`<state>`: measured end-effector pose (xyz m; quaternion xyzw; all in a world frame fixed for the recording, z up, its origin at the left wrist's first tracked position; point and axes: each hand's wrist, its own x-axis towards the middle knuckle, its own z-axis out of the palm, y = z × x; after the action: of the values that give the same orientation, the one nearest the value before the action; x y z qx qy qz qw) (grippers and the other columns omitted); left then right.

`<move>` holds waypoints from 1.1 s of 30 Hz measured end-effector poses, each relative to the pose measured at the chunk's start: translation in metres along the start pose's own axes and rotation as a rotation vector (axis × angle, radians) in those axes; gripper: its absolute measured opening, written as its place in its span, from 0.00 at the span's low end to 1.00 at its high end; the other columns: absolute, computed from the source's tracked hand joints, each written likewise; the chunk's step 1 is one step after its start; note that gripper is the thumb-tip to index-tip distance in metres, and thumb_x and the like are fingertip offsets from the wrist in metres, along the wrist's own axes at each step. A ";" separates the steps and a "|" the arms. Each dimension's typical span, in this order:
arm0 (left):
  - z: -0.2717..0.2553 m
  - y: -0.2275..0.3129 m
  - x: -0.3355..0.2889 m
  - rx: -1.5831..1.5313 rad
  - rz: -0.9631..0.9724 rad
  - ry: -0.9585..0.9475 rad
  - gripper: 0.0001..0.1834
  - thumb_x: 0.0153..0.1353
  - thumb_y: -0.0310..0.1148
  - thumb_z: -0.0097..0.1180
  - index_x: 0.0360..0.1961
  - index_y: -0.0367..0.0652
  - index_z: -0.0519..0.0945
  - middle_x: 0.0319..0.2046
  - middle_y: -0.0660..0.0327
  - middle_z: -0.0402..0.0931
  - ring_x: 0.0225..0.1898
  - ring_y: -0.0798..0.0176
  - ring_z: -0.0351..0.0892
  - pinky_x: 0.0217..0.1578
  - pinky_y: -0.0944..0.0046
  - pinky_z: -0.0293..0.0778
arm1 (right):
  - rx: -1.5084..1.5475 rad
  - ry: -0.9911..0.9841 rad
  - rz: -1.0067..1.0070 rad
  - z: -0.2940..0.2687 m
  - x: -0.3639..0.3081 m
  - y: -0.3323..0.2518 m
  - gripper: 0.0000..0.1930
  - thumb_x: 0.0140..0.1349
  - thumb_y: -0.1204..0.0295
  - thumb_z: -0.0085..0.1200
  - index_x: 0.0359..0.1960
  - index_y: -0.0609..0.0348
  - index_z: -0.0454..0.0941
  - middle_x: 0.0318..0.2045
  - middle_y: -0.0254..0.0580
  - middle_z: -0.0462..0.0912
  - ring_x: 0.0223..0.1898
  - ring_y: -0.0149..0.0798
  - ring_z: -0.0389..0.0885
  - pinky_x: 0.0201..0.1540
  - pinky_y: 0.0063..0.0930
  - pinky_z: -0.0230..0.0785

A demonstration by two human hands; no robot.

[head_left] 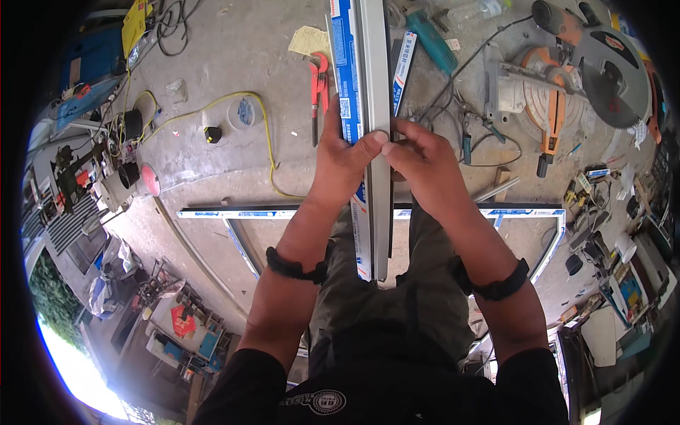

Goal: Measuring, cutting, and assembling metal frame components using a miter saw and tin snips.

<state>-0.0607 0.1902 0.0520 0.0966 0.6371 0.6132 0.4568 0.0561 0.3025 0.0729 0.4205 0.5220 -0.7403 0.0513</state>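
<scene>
A long grey metal profile (375, 67), with blue-and-white protective film along its left side, runs upright through the middle of the head view. My left hand (346, 154) is wrapped round its left side, the thumb lying across the grey face. From the right, my right hand (426, 159) grips the same profile, thumb tip beside the left thumb and fingers curled behind. What the hidden fingertips touch cannot be seen. Left of the profile lies a red pipe wrench (319, 88). A shorter film-covered strip (404, 71) and a teal power tool (432, 41) lie to its right.
A film-wrapped rectangular frame (273, 212) spans the floor beneath my arms. An orange-and-grey mitre saw (559, 92) stands at the far right. Cables and pliers (466, 138) lie before it. On the left are a yellow cord (265, 117) and a clear tub (244, 112).
</scene>
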 end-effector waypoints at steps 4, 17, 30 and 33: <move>0.000 -0.007 -0.001 -0.104 0.068 -0.005 0.50 0.58 0.47 0.66 0.70 0.32 0.50 0.57 0.53 0.69 0.56 0.62 0.70 0.57 0.62 0.67 | -0.355 -0.032 -0.233 -0.002 0.005 -0.010 0.23 0.56 0.67 0.61 0.50 0.69 0.74 0.29 0.48 0.83 0.32 0.41 0.82 0.37 0.33 0.74; 0.002 -0.002 -0.023 0.251 -0.010 0.054 0.59 0.47 0.43 0.74 0.70 0.28 0.48 0.54 0.47 0.72 0.53 0.58 0.74 0.55 0.61 0.71 | -0.684 -0.004 -0.242 0.022 -0.015 0.009 0.26 0.50 0.61 0.67 0.40 0.63 0.66 0.25 0.53 0.82 0.31 0.58 0.84 0.34 0.46 0.76; 0.010 -0.001 -0.036 0.229 0.107 0.070 0.39 0.54 0.22 0.62 0.66 0.31 0.58 0.49 0.57 0.74 0.46 0.68 0.74 0.48 0.67 0.74 | -0.291 -0.312 -0.076 -0.017 -0.010 -0.003 0.16 0.55 0.70 0.57 0.43 0.68 0.73 0.30 0.48 0.81 0.34 0.36 0.83 0.38 0.31 0.73; 0.011 0.007 -0.030 0.156 0.069 0.020 0.41 0.55 0.25 0.63 0.68 0.30 0.56 0.50 0.59 0.73 0.47 0.70 0.72 0.48 0.70 0.72 | 0.134 -0.153 -0.210 -0.012 -0.007 -0.014 0.16 0.58 0.68 0.55 0.43 0.68 0.74 0.29 0.49 0.81 0.32 0.36 0.82 0.37 0.30 0.72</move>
<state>-0.0395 0.1789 0.0737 0.1476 0.6838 0.5780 0.4201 0.0602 0.3164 0.0867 0.3086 0.5072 -0.8045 -0.0149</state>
